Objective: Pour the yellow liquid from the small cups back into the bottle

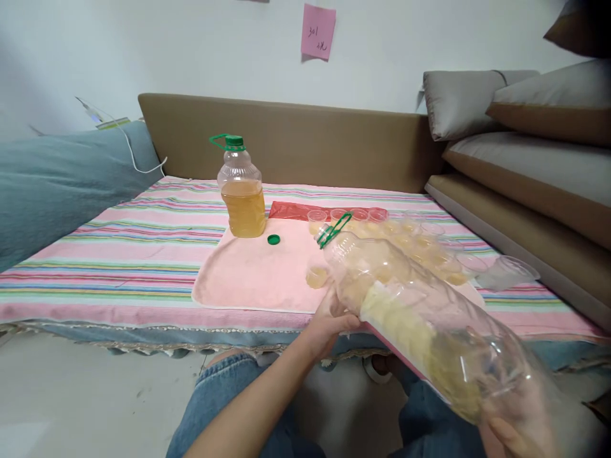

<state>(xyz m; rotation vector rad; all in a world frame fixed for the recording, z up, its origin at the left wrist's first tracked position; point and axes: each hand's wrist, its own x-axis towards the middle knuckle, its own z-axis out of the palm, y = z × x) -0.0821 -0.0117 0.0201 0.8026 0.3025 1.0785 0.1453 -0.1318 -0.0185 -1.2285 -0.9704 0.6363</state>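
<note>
A cup (316,277) sits on the pink mat (252,273). My left hand (331,321) curls beneath a clear bottle (401,312) slanting over the mat's near right edge; my right hand (508,439) supports its base, finger closure unclear. Raising that end gradually should control the flow.

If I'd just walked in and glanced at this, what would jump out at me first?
Probably the big clear bottle, tilted across the lower right, with the left hand near its neck and the right hand at its base. Next, the upright bottle of amber liquid beyond the mat, left of centre, and the clear cups clustered on the right.
</note>
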